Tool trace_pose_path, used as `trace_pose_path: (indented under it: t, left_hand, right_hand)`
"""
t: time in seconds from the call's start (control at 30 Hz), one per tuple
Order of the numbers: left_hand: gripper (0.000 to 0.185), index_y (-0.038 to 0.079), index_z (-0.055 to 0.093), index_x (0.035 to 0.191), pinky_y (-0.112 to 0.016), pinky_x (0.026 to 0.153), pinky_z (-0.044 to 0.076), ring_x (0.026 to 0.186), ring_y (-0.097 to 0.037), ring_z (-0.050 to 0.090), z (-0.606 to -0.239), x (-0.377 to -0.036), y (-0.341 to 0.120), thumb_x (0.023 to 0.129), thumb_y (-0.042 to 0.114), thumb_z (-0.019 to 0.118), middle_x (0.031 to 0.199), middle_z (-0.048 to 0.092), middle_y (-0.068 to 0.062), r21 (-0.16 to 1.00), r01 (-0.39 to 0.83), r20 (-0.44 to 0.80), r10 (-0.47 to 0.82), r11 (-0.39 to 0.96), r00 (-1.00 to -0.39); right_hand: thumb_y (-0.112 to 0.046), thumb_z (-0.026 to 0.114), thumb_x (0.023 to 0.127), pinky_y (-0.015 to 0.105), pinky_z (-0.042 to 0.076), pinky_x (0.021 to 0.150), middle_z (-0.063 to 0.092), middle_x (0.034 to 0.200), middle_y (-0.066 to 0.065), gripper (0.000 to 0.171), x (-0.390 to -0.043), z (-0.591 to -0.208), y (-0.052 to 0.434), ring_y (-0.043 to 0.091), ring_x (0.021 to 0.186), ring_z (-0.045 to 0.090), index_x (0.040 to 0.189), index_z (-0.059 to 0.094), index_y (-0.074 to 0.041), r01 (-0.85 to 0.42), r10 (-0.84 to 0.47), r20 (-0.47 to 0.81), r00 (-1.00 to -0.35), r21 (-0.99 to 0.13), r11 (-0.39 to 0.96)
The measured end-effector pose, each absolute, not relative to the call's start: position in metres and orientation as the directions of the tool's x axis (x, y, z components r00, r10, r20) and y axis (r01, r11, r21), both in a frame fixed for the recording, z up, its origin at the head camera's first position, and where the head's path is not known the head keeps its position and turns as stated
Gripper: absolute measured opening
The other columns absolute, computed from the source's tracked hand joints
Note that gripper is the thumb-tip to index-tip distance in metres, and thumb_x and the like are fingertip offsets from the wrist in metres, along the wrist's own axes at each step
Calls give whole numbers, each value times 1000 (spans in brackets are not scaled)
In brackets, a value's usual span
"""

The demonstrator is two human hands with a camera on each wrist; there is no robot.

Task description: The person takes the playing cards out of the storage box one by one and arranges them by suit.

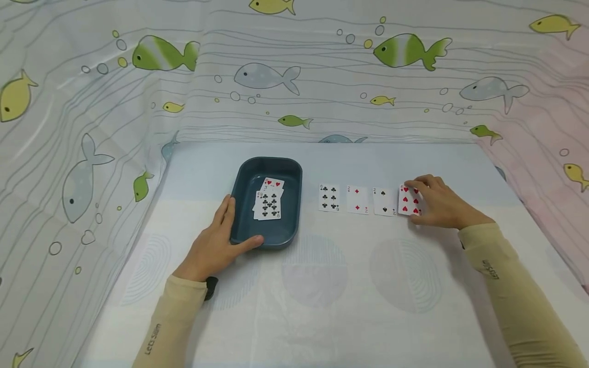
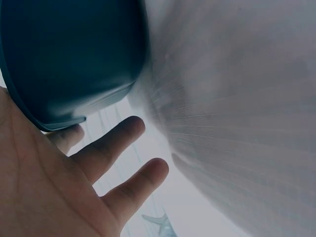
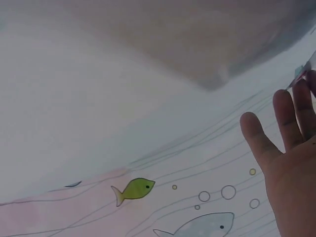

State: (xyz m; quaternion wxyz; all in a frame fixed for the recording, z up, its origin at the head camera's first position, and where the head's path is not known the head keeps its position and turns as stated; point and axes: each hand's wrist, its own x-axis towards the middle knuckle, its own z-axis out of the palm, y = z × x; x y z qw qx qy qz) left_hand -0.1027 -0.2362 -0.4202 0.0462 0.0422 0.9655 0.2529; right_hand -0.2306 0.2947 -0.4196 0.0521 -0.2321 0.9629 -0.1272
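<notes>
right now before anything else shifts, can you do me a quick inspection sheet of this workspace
surface: pale tabletop with printed circles
job's things: blue tray with a few overlapping cards inside, a club card on top; to its right, a row of six of clubs, two of diamonds, two of spades and six of hearts
clutter: nothing seen
left hand: rests against the tray's left side, thumb at the near rim
right hand: pinches the six of hearts
cables: nothing seen
surroundings: fish-print sheeting behind and along both sides
</notes>
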Motion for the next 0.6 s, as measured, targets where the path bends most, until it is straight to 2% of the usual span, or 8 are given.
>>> trace_pose_path:
  t: [0.37,0.6]
  left_hand:
    - [122,17,-7,163,-61,106,39,141,-46,38,-423,-102,-238,82,82,58,170,-9,1,495,54,-67,100,867,-993]
    - [122,16,-6,163,-59,108,37,143,-45,36,-421,-101,-237,83,81,59,170,-8,0,504,58,-67,106,862,-992]
  right_hand:
    - [-24,82,77,66,31,105,38,143,25,82,-235,-429,301,44,130,35,148,45,-4,-438,-482,-114,-869,-277,856]
    - [-26,80,80,67,30,107,34,147,25,86,-235,-431,299,44,134,32,152,39,-4,-388,-450,-187,-873,-292,874]
